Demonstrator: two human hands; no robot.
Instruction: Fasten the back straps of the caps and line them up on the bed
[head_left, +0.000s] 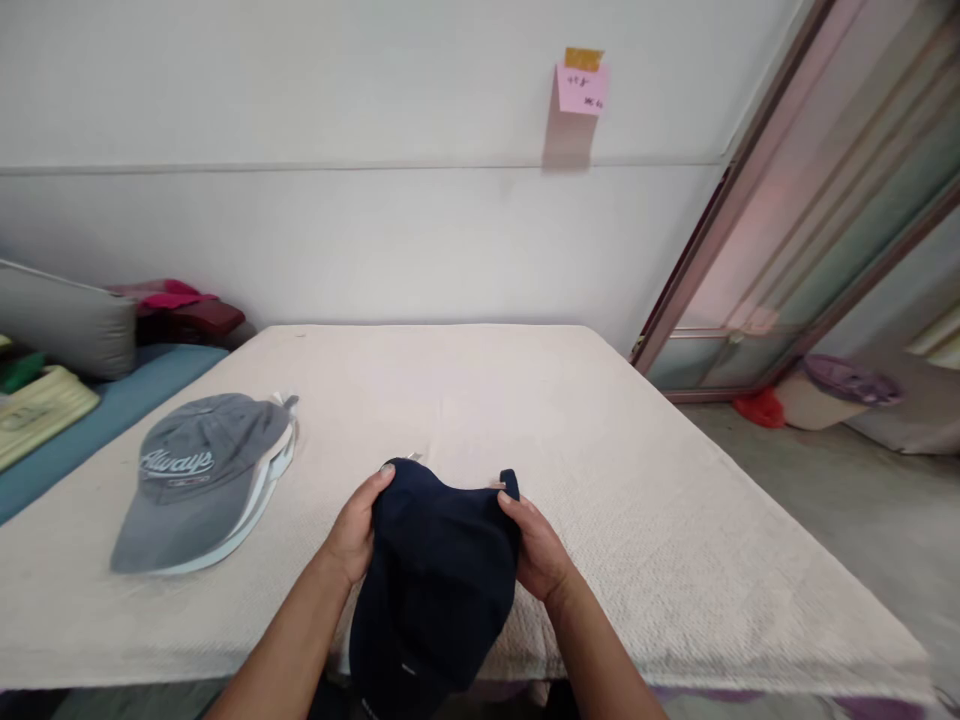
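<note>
A dark navy baseball cap hangs between my two hands over the table's front edge, its brim pointing down and toward me. My left hand grips the cap's back edge on the left side, thumb on top. On the other side my right hand pinches the back edge near the small strap that sticks up. To the left lies a stack of caps, with a grey cap lettered "Always" on top and paler brims showing beneath it.
A cream textured cloth covers the table, which meets a white wall. A pink note is taped there. Cushions lie on a blue seat at left; a lined bin stands on the floor at right, beside a sliding door.
</note>
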